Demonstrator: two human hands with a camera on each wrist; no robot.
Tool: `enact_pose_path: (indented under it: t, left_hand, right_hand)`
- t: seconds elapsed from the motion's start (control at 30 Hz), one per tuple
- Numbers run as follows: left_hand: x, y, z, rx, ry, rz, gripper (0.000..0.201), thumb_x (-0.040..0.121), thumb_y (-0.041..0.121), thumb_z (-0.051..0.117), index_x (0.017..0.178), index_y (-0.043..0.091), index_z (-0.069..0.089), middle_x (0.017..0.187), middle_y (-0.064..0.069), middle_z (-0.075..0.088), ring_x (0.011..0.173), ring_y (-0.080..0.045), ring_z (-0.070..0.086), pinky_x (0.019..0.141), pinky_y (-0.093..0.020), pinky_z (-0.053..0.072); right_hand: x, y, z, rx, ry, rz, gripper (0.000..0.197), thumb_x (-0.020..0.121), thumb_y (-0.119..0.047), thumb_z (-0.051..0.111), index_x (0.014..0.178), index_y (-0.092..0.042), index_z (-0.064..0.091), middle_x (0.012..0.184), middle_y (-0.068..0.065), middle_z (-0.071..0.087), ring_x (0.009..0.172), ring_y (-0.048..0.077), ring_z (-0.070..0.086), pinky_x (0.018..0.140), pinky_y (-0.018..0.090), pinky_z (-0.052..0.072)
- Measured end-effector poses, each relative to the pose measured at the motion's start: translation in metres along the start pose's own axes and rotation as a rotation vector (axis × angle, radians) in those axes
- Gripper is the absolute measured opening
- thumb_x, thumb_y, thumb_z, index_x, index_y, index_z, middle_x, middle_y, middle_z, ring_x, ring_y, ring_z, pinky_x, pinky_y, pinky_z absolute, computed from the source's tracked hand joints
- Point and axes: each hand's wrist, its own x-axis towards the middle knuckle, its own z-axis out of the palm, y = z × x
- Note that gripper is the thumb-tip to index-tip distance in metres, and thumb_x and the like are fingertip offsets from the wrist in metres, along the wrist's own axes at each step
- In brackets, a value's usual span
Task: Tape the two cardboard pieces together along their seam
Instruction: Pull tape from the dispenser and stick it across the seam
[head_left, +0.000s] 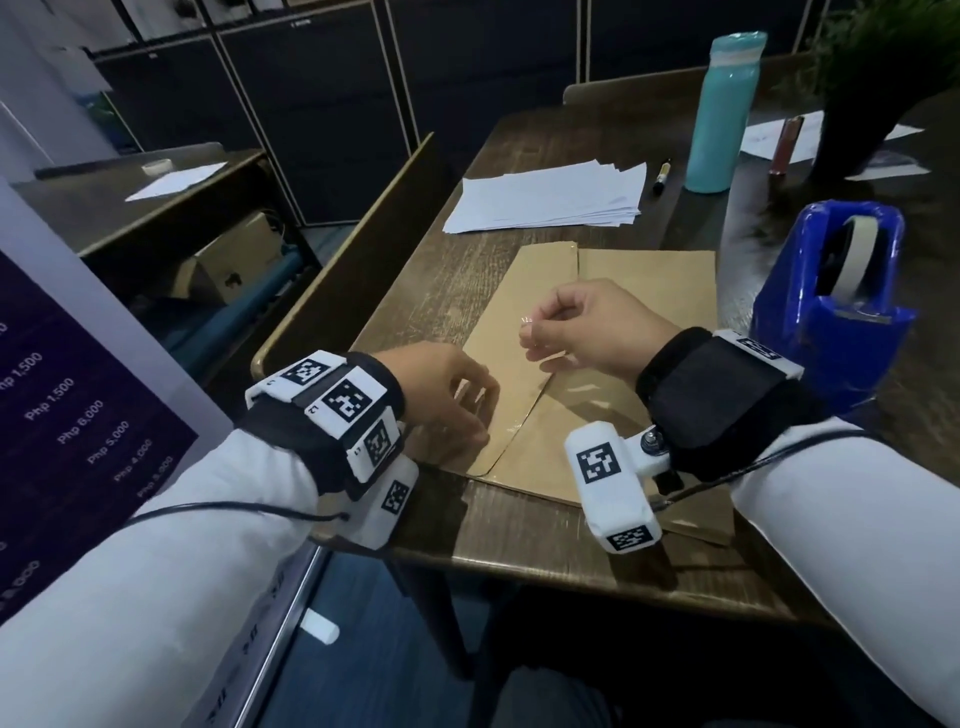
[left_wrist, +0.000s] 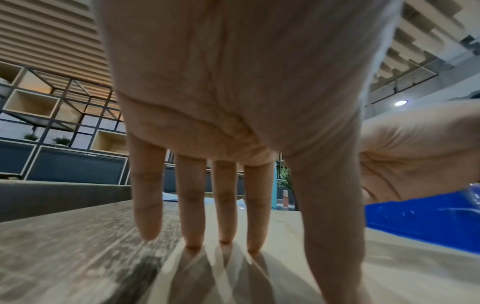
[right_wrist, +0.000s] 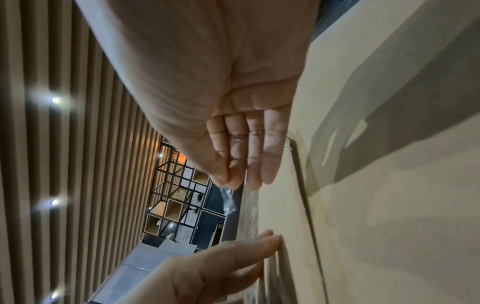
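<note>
Two brown cardboard pieces lie side by side on the wooden table, the left piece (head_left: 524, 301) and the right piece (head_left: 654, 286). Their seam (head_left: 563, 312) runs toward me, and glossy clear tape (head_left: 576, 410) covers its near stretch. My left hand (head_left: 478, 400) presses straight fingers (left_wrist: 193, 230) down on the left piece near its outer edge. My right hand (head_left: 530, 332) hovers just above the seam, thumb and forefinger pinching a small bit of clear tape (right_wrist: 228, 197). In the right wrist view the seam (right_wrist: 303, 191) passes beside those fingertips (right_wrist: 228, 179).
A blue tape dispenser (head_left: 831, 301) stands at the right, close to my right wrist. Beyond the cardboard lie a stack of white papers (head_left: 550, 197), a marker (head_left: 661, 176) and a teal bottle (head_left: 724, 114). A plant (head_left: 883, 78) fills the far right corner.
</note>
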Motion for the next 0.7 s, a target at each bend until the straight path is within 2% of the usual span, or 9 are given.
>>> enact_pose_path:
  t: [0.07, 0.2, 0.3, 0.37, 0.47, 0.57, 0.63, 0.7]
  left_hand:
    - [0.000, -0.001, -0.001, 0.029, -0.003, -0.008, 0.067, 0.071, 0.051, 0.075, 0.132, 0.037, 0.052, 0.138, 0.009, 0.051, 0.116, -0.016, 0.053, 0.098, -0.038, 0.047]
    - [0.000, 0.001, 0.001, 0.115, 0.010, -0.014, 0.069, 0.072, 0.054, 0.073, 0.135, 0.037, 0.051, 0.139, 0.009, 0.050, 0.116, -0.017, 0.052, 0.092, -0.033, 0.045]
    - [-0.003, 0.002, 0.002, 0.077, -0.041, -0.019, 0.080, 0.071, 0.054, 0.073, 0.142, 0.033, 0.041, 0.152, 0.014, 0.034, 0.132, -0.016, 0.041, 0.105, -0.036, 0.039]
    - [-0.004, 0.001, 0.003, 0.035, -0.098, -0.030, 0.089, 0.069, 0.054, 0.075, 0.146, 0.034, 0.034, 0.155, 0.017, 0.025, 0.139, -0.016, 0.033, 0.111, -0.040, 0.033]
    - [-0.002, 0.001, 0.004, 0.048, -0.109, -0.032, 0.090, 0.071, 0.051, 0.074, 0.148, 0.033, 0.030, 0.157, 0.017, 0.020, 0.143, -0.017, 0.027, 0.115, -0.043, 0.029]
    - [0.005, 0.002, 0.004, 0.065, -0.097, -0.041, 0.090, 0.073, 0.052, 0.073, 0.148, 0.032, 0.029, 0.158, 0.015, 0.020, 0.142, -0.018, 0.027, 0.115, -0.043, 0.028]
    - [0.010, 0.002, 0.002, 0.051, -0.095, -0.065, 0.092, 0.070, 0.055, 0.074, 0.148, 0.032, 0.031, 0.157, 0.013, 0.025, 0.140, -0.020, 0.032, 0.113, -0.044, 0.032]
    - [0.014, 0.005, 0.001, 0.069, -0.092, -0.072, 0.094, 0.067, 0.060, 0.074, 0.147, 0.032, 0.033, 0.151, 0.008, 0.036, 0.132, -0.021, 0.041, 0.108, -0.043, 0.038]
  right_hand:
    - [-0.003, 0.002, -0.001, -0.007, -0.010, 0.016, 0.019, 0.090, -0.006, 0.063, 0.072, -0.011, 0.058, 0.073, 0.002, 0.066, 0.067, 0.013, 0.063, 0.064, 0.021, 0.056]
    - [-0.009, 0.005, 0.000, -0.049, -0.065, 0.053, 0.013, 0.087, -0.005, 0.065, 0.075, -0.007, 0.061, 0.075, 0.005, 0.067, 0.069, 0.014, 0.062, 0.072, 0.024, 0.056]
    - [-0.016, 0.009, 0.003, -0.081, -0.103, 0.093, 0.012, 0.086, -0.005, 0.067, 0.075, -0.008, 0.062, 0.074, 0.006, 0.067, 0.070, 0.013, 0.061, 0.060, 0.016, 0.054]
    - [-0.020, 0.013, 0.003, -0.059, -0.097, 0.156, 0.015, 0.085, -0.005, 0.068, 0.072, -0.011, 0.064, 0.073, 0.005, 0.069, 0.071, 0.013, 0.061, 0.052, 0.017, 0.053]
    - [-0.023, 0.018, 0.002, -0.023, -0.082, 0.207, 0.013, 0.083, -0.005, 0.069, 0.072, -0.011, 0.066, 0.072, 0.005, 0.070, 0.070, 0.014, 0.062, 0.051, 0.017, 0.052]
    - [-0.023, 0.018, 0.002, -0.009, -0.091, 0.210, 0.012, 0.083, -0.005, 0.069, 0.073, -0.011, 0.067, 0.078, 0.008, 0.071, 0.071, 0.018, 0.065, 0.059, 0.023, 0.057]
    - [-0.022, 0.018, 0.005, -0.006, -0.106, 0.206, 0.013, 0.083, -0.005, 0.069, 0.072, -0.012, 0.067, 0.077, 0.007, 0.072, 0.073, 0.019, 0.066, 0.066, 0.027, 0.059]
    - [-0.022, 0.018, 0.008, -0.039, -0.110, 0.199, 0.012, 0.083, -0.006, 0.069, 0.072, -0.012, 0.067, 0.077, 0.006, 0.072, 0.073, 0.017, 0.066, 0.062, 0.024, 0.058]
